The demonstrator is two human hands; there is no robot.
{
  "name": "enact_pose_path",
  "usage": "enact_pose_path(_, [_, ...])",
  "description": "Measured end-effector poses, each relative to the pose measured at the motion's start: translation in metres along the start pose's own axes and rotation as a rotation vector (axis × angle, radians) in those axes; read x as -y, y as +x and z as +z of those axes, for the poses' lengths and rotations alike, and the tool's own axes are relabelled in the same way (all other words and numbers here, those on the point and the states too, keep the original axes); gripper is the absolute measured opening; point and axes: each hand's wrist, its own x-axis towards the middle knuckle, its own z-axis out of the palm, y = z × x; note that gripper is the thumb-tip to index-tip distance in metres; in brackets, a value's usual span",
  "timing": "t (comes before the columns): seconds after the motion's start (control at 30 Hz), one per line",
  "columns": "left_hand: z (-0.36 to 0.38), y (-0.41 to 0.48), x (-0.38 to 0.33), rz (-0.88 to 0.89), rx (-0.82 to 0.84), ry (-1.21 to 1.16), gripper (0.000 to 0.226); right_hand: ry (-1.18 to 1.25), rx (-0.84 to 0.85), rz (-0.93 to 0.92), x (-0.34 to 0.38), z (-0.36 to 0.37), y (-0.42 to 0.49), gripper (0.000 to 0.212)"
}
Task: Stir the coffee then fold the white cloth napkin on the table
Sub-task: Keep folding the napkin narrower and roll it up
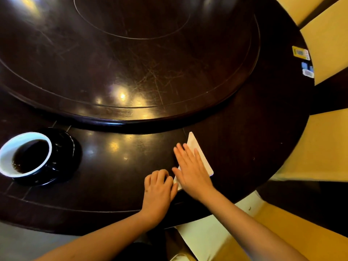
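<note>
Our right hand [192, 166] lies flat and open across the folded white napkin [199, 153] at the table [244, 147] edge; our left hand [159, 187], loosely curled, pins its near corner. We should press evenly along the crease. The coffee cup [24, 153] sits well apart, left.

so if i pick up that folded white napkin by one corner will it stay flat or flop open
Probably flop: the napkin looks like thin cloth, lying flat only under the right hand. It seems light, so the folds would likely fall open. On the glossy table it may also slide when pushed.
</note>
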Motion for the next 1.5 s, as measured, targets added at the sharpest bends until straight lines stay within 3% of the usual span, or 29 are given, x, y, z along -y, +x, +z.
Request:
enact_pose_path(0.3, [0.001,-0.002,0.0,0.033,0.004,0.007,0.031,-0.141,-0.041,0.214,-0.033,0.004,0.032,0.068])
enact_pose_path(0.53, [0.0,-0.001,0.0,0.02,-0.001,-0.026,0.03,-0.219,-0.129,0.494,-0.065,-0.024,0.054,0.064])
enact_pose_path(0.63, [0.002,0.0,0.001,0.026,-0.009,-0.027,0.029,-0.144,-0.2,0.356,-0.045,-0.03,0.036,0.06])
enact_pose_path(0.7, [0.003,-0.001,0.001,0.037,-0.01,-0.019,0.028,-0.04,-0.091,0.151,-0.018,-0.019,0.015,0.063])
enact_pose_path(0.77, [0.003,-0.002,0.001,0.045,-0.008,0.002,0.028,-0.035,0.031,0.07,-0.006,-0.002,0.004,0.067])
enact_pose_path(1.2, [0.003,-0.002,0.001,0.038,0.032,-0.04,0.025,-0.22,-0.088,0.464,-0.062,-0.029,0.052,0.067])
enact_pose_path(1.5, [-0.005,0.003,0.002,0.052,0.087,-0.058,0.03,0.283,0.23,0.638,-0.037,-0.055,0.023,0.04])
